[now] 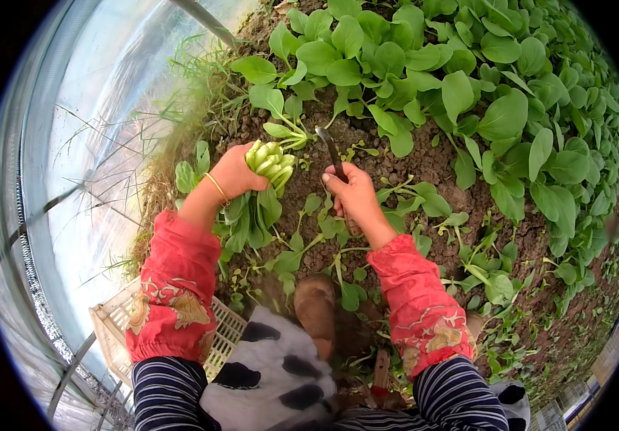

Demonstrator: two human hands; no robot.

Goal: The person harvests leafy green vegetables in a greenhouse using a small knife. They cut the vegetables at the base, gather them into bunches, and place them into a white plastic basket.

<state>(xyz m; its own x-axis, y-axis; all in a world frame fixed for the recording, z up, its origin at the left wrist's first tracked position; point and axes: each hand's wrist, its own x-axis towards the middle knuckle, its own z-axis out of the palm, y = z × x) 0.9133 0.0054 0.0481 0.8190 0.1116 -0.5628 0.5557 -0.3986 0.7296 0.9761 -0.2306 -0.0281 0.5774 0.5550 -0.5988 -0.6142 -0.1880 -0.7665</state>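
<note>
My left hand (239,171) grips a bunch of leafy greens (270,163), its pale cut stems pointing up and its leaves hanging below the fist. In my right hand (353,193) is a dark curved blade, a sickle or hooked knife (331,146), whose tip points up and left. Just left of the blade's tip a small leafy green plant (294,134) stands at the soil, close to the bunch. Part of the tool's handle is hidden by my fingers.
Dense leafy greens (503,116) grow ahead and to the right. Loose leaves and small plants lie on brown soil (452,186). A cream plastic crate (228,328) sits at lower left, partly behind my sleeve. Clear plastic sheeting (88,161) and a metal pole (207,21) border the left. My brown shoe (314,307) is below.
</note>
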